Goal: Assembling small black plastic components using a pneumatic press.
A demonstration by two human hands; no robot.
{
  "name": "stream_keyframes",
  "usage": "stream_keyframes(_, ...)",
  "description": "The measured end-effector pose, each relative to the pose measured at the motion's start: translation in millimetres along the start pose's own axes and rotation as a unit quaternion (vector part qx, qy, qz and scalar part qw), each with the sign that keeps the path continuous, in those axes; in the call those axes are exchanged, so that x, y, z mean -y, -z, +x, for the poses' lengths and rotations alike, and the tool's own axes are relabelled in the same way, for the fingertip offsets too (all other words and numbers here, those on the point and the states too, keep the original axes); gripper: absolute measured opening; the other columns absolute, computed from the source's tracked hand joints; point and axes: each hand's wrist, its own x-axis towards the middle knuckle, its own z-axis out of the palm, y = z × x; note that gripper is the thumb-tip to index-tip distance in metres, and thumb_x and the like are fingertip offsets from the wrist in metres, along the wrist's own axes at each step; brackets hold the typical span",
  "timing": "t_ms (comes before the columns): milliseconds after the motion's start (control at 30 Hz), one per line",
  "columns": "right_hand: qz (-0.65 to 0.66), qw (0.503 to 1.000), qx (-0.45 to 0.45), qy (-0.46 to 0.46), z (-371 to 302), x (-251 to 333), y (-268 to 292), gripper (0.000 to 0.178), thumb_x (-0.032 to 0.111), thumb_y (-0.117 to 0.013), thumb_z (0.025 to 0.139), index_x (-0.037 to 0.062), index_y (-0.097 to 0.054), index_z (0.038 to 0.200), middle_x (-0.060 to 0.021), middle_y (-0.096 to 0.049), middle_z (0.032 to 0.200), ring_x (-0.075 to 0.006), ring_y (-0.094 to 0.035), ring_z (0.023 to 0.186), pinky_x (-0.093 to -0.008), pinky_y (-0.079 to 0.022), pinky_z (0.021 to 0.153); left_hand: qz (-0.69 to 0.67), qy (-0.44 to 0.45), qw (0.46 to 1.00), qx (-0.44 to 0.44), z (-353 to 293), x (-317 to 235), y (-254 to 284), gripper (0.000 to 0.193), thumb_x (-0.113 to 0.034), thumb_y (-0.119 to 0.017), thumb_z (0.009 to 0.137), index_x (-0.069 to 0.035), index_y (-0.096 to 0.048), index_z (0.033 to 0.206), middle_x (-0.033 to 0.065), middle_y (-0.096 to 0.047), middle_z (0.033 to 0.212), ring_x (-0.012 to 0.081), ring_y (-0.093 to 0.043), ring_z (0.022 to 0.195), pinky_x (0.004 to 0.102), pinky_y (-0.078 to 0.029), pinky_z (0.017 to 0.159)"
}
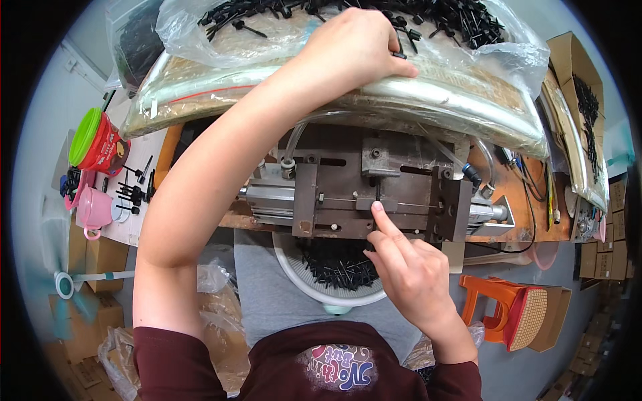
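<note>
A workshop, judging by the metal machine, heaped black parts and stacked cartons.

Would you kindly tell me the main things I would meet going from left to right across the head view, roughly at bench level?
Pink cup → silver cylinder → right hand → second silver cylinder → open cardboard box with black parts.

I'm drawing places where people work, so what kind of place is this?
Probably a small workshop or factory: there's a dark brown metal machine with silver metal cylinders, a big heap of thin black stick-like parts, and stacked brown cardboard boxes.
</note>
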Motion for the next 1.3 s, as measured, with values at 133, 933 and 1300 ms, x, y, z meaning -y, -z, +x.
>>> stream_keyframes(133, -0.021, 1.000, 0.018, 0.013, 0.4, -2.3, 3.9, 0.020, 0.008, -0.070, 0.077, 0.0024, -0.064, 0.095, -0.0178, -0.066, 0.126, -0.0133, -0.055, 0.050, -0.0257, -0.047, 0.053, -0.046, -0.017, 0.997, -0.052, -11.9, -2.2, 0.5, 0.029, -0.029, -0.079, 0.073, -0.004, -0.078, 0.087, 0.0147, -0.074, 0.087, 0.0314, -0.071, 0.085, 0.0407, -0.056, 0.081)
stream_keyframes(933, -0.038, 0.974, 0.121, -0.188, 297.7, -150.5, 37.3, 0.045, 0.031, -0.082, 0.064, -0.0094, -0.071, 0.081, -0.0192, -0.071, 0.077, -0.0275, -0.070, 0.074, -0.0369, -0.056, 0.066, -0.179, -0.063, 0.981, -0.037, -213.1, -76.3, -2.5, 0.029, -0.007, -0.080, 0.074, 0.001, -0.070, 0.100, 0.0186, -0.064, 0.126, 0.0300, -0.068, 0.092, 0.0343, -0.057, 0.076)
stream_keyframes(1300, -0.136, 0.970, 0.194, 0.046, 226.0, -134.5, 75.5, 0.049, 0.009, -0.060, 0.076, 0.0061, -0.064, 0.125, -0.0108, -0.069, 0.107, -0.0188, -0.059, 0.075, -0.0330, -0.051, 0.070, -0.129, -0.035, 0.990, -0.047, -221.9, -80.9, -19.8, 0.027, -0.007, -0.078, 0.075, 0.000, -0.070, 0.101, 0.0181, -0.062, 0.130, 0.0306, -0.067, 0.099, 0.0357, -0.057, 0.082)
